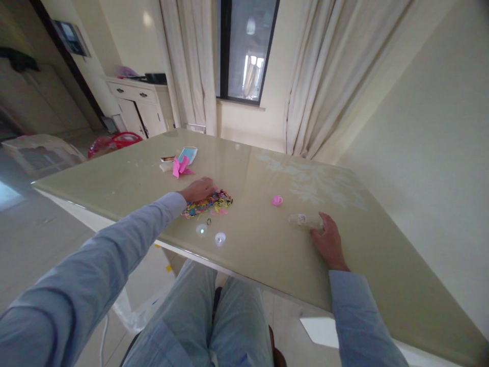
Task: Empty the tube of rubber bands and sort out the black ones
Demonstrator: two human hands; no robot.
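My left hand [198, 189] lies over the far side of a pile of small colourful elastic bands [204, 205], palm down with the fingers loosely stretched to the right. Its fingertips are partly hidden. On the right, my right hand [328, 242] grips the near end of a clear plastic cylindrical container [304, 220] lying on its side on the table. The thumb and fingers are on either side of that end. Between the hands sits a small pink round object [277, 201], its kind unclear.
Two small clear round pieces [220, 239] lie near the table's front edge, below the bands. Behind my left hand are a pink folded paper piece [182, 167] and a blue face mask [188, 155]. The glossy table [252, 250] meets a wall on the right.
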